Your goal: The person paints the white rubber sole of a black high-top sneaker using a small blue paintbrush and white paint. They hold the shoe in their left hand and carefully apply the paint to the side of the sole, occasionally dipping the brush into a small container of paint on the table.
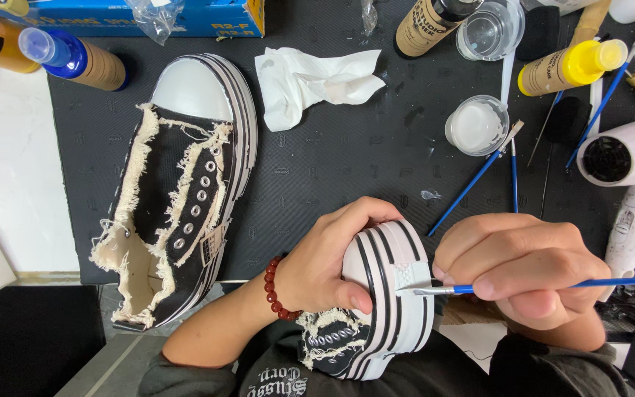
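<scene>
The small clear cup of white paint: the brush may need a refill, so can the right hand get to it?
Probably yes. The small clear cup of white paint stands open on the black mat beyond the right hand, with only thin blue-handled brushes lying between.

Frayed canvas sneaker (178, 195), glossy rubber sole

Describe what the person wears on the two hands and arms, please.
Both hands are bare, without gloves or rings in view. The left hand has a bracelet of round dark red beads at the wrist, and its forearm is uncovered. The right hand shows nothing at the wrist; only dark clothing lies below it.
</scene>
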Demonstrator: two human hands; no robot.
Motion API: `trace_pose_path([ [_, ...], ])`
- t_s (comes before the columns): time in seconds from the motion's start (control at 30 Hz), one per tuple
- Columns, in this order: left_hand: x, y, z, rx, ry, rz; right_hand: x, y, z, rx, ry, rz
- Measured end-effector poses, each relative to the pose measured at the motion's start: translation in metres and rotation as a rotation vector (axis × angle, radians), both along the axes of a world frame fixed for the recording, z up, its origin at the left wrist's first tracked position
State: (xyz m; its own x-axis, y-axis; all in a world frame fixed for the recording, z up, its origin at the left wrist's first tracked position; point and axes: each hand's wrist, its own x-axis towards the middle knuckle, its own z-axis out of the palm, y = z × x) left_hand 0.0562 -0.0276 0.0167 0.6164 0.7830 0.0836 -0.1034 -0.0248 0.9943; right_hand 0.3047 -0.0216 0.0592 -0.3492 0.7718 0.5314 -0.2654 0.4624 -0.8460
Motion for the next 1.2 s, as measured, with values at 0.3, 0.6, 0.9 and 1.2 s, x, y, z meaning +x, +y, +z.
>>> trace_pose_path([
  [0.3, 0.001, 0.000, -0.002, -0.026, 0.005, -0.009, 0.005, 0.001, -0.005, 0.050, 0.005, -0.018],
  [0.6, 0.004, 0.002, -0.004, -0.039, -0.007, -0.007, 0.008, 0.007, -0.006, 0.123, 0.024, 0.066],
  [0.9, 0.004, 0.000, 0.000, -0.028, 0.009, -0.005, 0.005, 0.002, 0.003, 0.071, -0.016, 0.019],
  [1.2, 0.004, 0.001, 0.004, -0.048, 0.011, -0.006, 0.006, 0.000, 0.004, 0.056, -0.011, 0.016],
])
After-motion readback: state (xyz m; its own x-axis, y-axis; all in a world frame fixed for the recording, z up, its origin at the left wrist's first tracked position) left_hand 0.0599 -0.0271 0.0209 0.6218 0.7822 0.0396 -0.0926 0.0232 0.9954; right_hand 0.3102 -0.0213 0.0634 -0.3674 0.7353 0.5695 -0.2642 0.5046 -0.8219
